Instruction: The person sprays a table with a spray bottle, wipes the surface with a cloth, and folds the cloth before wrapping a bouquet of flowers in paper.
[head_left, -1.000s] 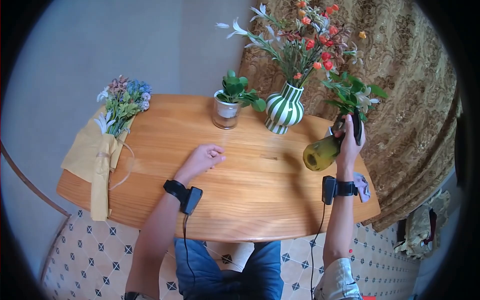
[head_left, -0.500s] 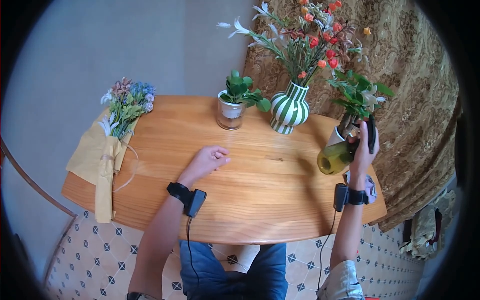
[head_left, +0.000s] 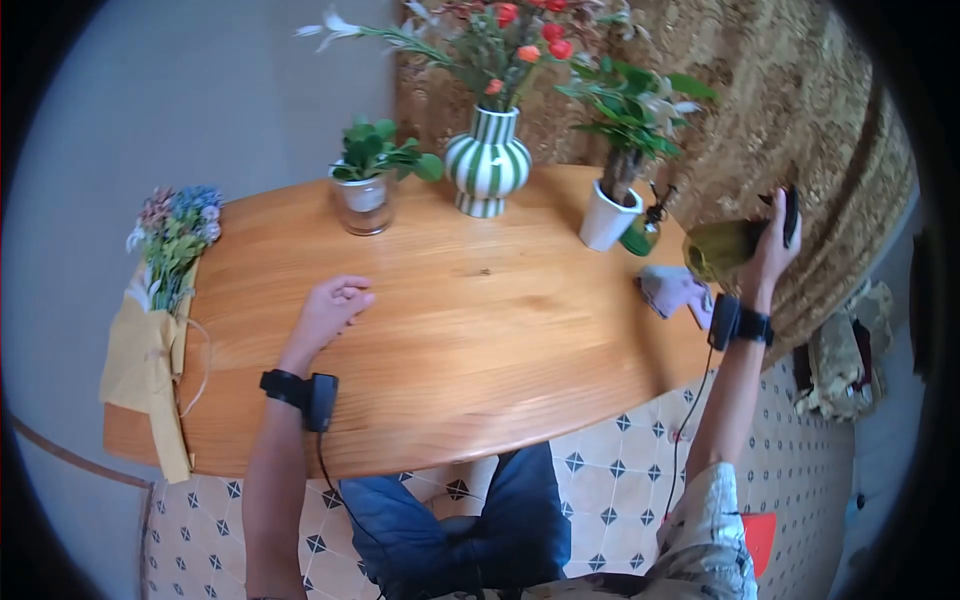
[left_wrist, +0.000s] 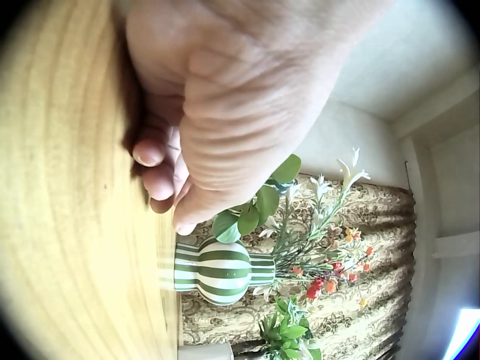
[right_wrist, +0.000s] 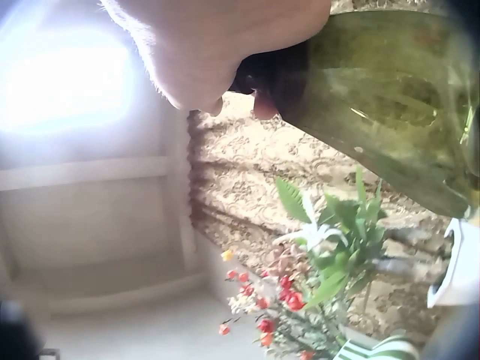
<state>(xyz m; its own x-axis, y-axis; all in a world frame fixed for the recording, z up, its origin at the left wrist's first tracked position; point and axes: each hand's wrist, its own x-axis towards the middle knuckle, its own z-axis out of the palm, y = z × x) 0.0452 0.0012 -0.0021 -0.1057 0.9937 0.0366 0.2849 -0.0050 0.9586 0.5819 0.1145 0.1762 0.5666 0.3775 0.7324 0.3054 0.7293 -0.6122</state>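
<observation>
Where right hand (head_left: 773, 256) grips: green bottle (head_left: 717, 250), by its dark top, tilted
Left hand (head_left: 328, 315): loosely curled on the table (head_left: 460, 350)
Cloth (head_left: 668, 290): crumpled, near the white pot (head_left: 607, 222)

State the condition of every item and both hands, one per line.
Right hand: gripping the yellow-green bottle.
Yellow-green bottle: tilted, held off the table.
Left hand: loosely curled, holding nothing.
Small bottle: standing.
Cloth: crumpled.
Striped vase: upright, holding flowers.
White pot: upright, planted.
Glass jar: upright, planted.
Bouquet: lying down, paper-wrapped.
</observation>
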